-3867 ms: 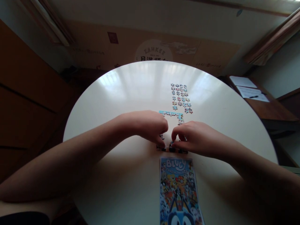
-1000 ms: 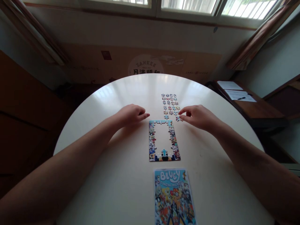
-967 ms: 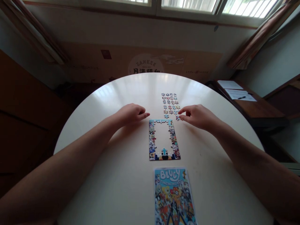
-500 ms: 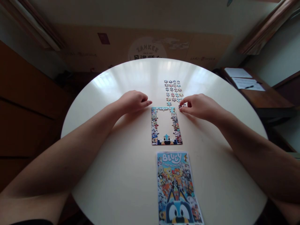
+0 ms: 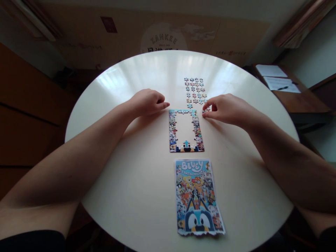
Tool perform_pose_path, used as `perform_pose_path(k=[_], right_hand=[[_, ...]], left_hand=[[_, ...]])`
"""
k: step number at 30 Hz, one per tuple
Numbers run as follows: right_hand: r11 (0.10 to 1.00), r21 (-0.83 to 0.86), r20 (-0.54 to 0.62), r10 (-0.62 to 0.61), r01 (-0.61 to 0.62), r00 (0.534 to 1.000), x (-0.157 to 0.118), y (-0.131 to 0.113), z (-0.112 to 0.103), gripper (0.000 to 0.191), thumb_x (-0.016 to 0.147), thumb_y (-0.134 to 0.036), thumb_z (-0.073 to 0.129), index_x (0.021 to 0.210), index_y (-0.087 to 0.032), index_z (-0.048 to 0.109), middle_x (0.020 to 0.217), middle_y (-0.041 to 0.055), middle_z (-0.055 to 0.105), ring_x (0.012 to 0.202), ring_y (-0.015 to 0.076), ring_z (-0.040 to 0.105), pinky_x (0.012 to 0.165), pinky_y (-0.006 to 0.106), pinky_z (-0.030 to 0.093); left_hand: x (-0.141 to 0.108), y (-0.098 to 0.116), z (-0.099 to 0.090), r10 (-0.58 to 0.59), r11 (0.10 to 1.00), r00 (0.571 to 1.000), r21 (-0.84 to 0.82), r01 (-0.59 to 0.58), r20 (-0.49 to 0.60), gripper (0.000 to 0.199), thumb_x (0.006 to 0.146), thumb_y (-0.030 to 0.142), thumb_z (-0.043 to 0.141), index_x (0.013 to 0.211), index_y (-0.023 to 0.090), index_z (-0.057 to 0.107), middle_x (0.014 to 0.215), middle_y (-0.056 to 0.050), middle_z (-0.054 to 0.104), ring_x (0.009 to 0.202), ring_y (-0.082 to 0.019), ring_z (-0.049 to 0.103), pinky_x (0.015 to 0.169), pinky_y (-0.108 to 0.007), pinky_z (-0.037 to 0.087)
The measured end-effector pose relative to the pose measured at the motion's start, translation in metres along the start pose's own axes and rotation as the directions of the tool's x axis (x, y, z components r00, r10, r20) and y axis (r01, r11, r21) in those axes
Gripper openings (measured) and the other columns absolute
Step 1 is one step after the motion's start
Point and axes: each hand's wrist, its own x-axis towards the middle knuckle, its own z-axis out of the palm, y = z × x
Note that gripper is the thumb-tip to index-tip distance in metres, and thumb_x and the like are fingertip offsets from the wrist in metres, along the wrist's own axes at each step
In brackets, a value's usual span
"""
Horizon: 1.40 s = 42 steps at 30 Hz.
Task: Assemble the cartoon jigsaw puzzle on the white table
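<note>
A jigsaw puzzle border (image 5: 172,134) lies on the table, its middle showing bare tabletop and a blue piece jutting up from its bottom edge. My left hand (image 5: 151,102) rests by the border's top-left corner, fingers curled and thumb side toward it; I see nothing in it. To the right of the top-right corner, my right hand (image 5: 224,107) pinches a small puzzle piece (image 5: 203,111) at the tabletop, partly hidden by the fingertips. Loose puzzle pieces (image 5: 194,94) stand in rows beyond the border. Nearer me lies a printed Bluey picture sheet (image 5: 195,196) with a torn bottom edge.
The round white table (image 5: 136,196) fills the middle of the view. On the right, a brown side table (image 5: 301,101) bears papers (image 5: 280,84) and a pen (image 5: 283,88). A wall with printed lettering (image 5: 164,38) stands behind.
The view has tilted down, so everything sits higher and the picture sheet's torn bottom edge now shows. Both hands stay at nearly the same spots beside the puzzle border.
</note>
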Motion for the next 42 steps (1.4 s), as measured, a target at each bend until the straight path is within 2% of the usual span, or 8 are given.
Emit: perform_pose_path(k=[8,15,22,24,29,35,40,42], right_hand=[[1.000,-0.001,-0.034,-0.015,0.014,0.999,0.000,0.000,0.002,0.028,0.082,-0.046,0.066,0.094,-0.024,0.078,0.082,0.0071,0.070,0.078,0.0233,0.062,0.062,0.036,0.040],[0.991,0.133,-0.003,0.033,-0.032,0.999,0.005,0.002,0.003,0.025,0.077,-0.041,0.071,0.091,-0.021,0.076,0.079,0.0060,0.070,0.073,0.0204,0.062,0.064,0.035,0.043],[0.882,0.460,0.241,-0.010,-0.105,0.971,0.001,0.009,-0.017,0.024,0.075,-0.046,0.073,0.080,-0.022,0.072,0.069,0.0033,0.066,0.061,0.0156,0.055,0.052,0.030,0.038],[0.850,0.517,0.244,-0.035,-0.099,0.969,-0.005,0.007,-0.027,0.029,0.074,-0.051,0.074,0.081,-0.024,0.071,0.067,0.0025,0.064,0.058,0.0144,0.051,0.049,0.029,0.034],[0.700,0.714,0.190,-0.150,-0.032,0.970,-0.016,-0.016,-0.037,0.035,0.073,-0.055,0.076,0.084,-0.022,0.069,0.062,0.0002,0.061,0.052,0.0109,0.048,0.044,0.026,0.031],[0.491,0.871,0.169,-0.315,0.008,0.934,-0.031,-0.049,-0.009,0.029,0.076,-0.043,0.080,0.080,-0.016,0.069,0.065,0.0000,0.065,0.052,0.0091,0.057,0.040,0.020,0.038],[0.262,0.963,0.095,-0.126,-0.059,0.988,-0.046,-0.048,0.016,0.029,0.077,-0.042,0.081,0.083,-0.017,0.068,0.073,0.0015,0.068,0.050,0.0086,0.058,0.035,0.018,0.037],[0.187,0.980,0.071,-0.053,-0.060,0.996,-0.048,-0.044,0.021,0.029,0.076,-0.042,0.082,0.083,-0.017,0.067,0.074,0.0016,0.068,0.051,0.0087,0.058,0.035,0.017,0.037]], left_hand=[[0.000,-0.001,0.001,0.016,0.999,1.000,-0.027,-0.017,-0.025,0.035,0.086,0.046,0.056,0.063,0.019,0.058,0.052,0.001,0.040,0.059,-0.014,0.037,0.067,-0.032,0.027],[0.001,-0.005,0.002,0.011,1.000,0.999,-0.028,-0.012,-0.032,0.037,0.086,0.048,0.056,0.063,0.019,0.057,0.053,0.002,0.039,0.058,-0.014,0.035,0.065,-0.032,0.025],[0.002,-0.012,0.002,-0.054,0.982,0.997,-0.185,0.041,-0.063,0.041,0.089,0.053,0.051,0.063,0.021,0.054,0.057,0.000,0.044,0.056,-0.014,0.034,0.060,-0.033,0.025],[0.002,-0.010,0.001,-0.067,0.980,0.997,-0.188,0.058,-0.042,0.041,0.088,0.054,0.050,0.064,0.021,0.056,0.059,0.000,0.047,0.057,-0.015,0.037,0.061,-0.034,0.026],[0.000,-0.002,-0.002,-0.085,0.991,0.996,-0.107,0.083,-0.015,0.041,0.087,0.056,0.049,0.065,0.022,0.056,0.064,-0.003,0.055,0.061,-0.017,0.043,0.062,-0.033,0.025],[-0.013,0.001,0.000,-0.133,0.980,0.991,-0.148,0.134,0.018,0.037,0.087,0.054,0.051,0.072,0.021,0.055,0.070,-0.003,0.059,0.064,-0.017,0.046,0.061,-0.031,0.027],[-0.030,0.015,-0.002,-0.280,0.914,0.945,-0.348,0.208,-0.170,0.035,0.095,0.046,0.043,0.072,0.020,0.050,0.069,-0.003,0.056,0.066,-0.016,0.047,0.061,-0.031,0.033],[-0.038,0.029,-0.008,-0.235,0.936,0.946,-0.315,0.158,-0.223,0.036,0.096,0.046,0.045,0.070,0.020,0.050,0.065,-0.002,0.054,0.062,-0.014,0.043,0.061,-0.032,0.033]])
